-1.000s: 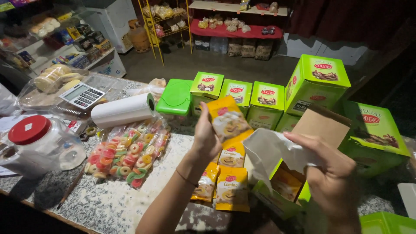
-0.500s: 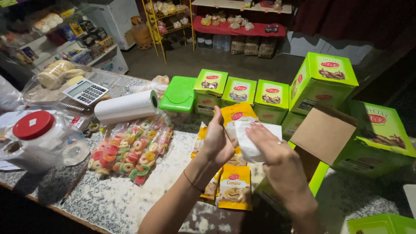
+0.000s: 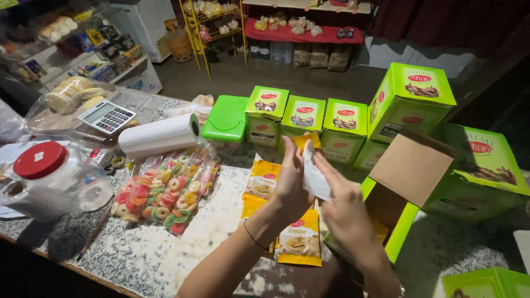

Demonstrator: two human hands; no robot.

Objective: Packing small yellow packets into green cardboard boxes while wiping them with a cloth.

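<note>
Centre of frame: left hand (image 3: 291, 185) and right hand (image 3: 345, 207) meet above the counter (image 3: 165, 259), both raised over a strip of yellow sachets (image 3: 281, 221). Between the palms, a white packet (image 3: 316, 174); the right hand's fingers (image 3: 326, 165) lie pressed along its lower edge, the left hand's fingers curl against its other side with a yellow sachet top (image 3: 305, 140) showing above them. Both hands pinch, fingers close together, not spread.

The sachet strip lies flat on the speckled counter, just under the wrists, running from centre frame toward the lower edge.

Right of the hands: open green carton (image 3: 411, 182), brown flap raised, touching the right forearm. Behind, upper centre: a row of shut green boxes (image 3: 303, 118), and a green-lidded tub (image 3: 226, 118) at the left end.

Left of centre: bags of ring-shaped coloured candy (image 3: 165, 190), a white paper roll (image 3: 160, 135) above them, a calculator (image 3: 106, 116), and a clear jar with a red lid (image 3: 41, 176) at far left.
</note>
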